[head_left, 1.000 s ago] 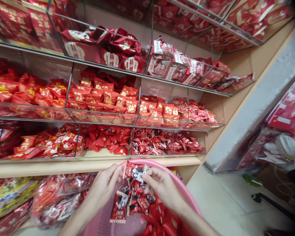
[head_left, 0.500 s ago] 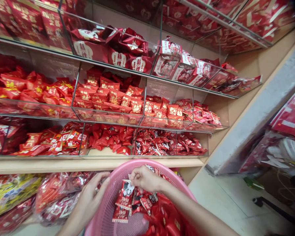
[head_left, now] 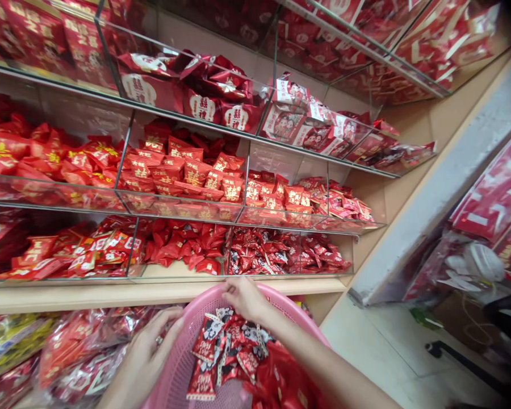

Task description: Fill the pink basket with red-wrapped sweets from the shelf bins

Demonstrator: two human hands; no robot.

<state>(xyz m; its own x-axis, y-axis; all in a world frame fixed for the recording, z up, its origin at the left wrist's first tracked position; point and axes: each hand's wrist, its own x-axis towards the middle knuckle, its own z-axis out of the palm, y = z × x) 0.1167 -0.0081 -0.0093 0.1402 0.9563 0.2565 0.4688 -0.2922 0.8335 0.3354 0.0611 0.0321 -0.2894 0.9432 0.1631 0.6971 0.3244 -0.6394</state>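
A pink perforated plastic basket (head_left: pixel 296 304) stands below the shelf. Small red candy packets (head_left: pixel 234 346) with black-and-white pictures lie inside it, beside plain glossy red packets (head_left: pixel 281 378). My left hand (head_left: pixel 147 346) is at the basket's left rim with its fingers bent over the edge; part of its grip is hidden. My right hand (head_left: pixel 247 300) is over the far rim, just in front of the shelf edge. Its fingers are curled together, and whatever they may hold is hidden.
Glass-fronted shelves (head_left: pixel 187 213) hold rows of red packets in compartments. The lowest one right of centre has red-and-black packets (head_left: pixel 259 253). Clear bags of packets (head_left: pixel 76 346) lie under the shelf at left. Tiled floor (head_left: pixel 375 346) shows at right.
My right hand has moved up from inside the basket to its far rim. The picture packets it covered now show in the basket. My left hand stays at the left rim.
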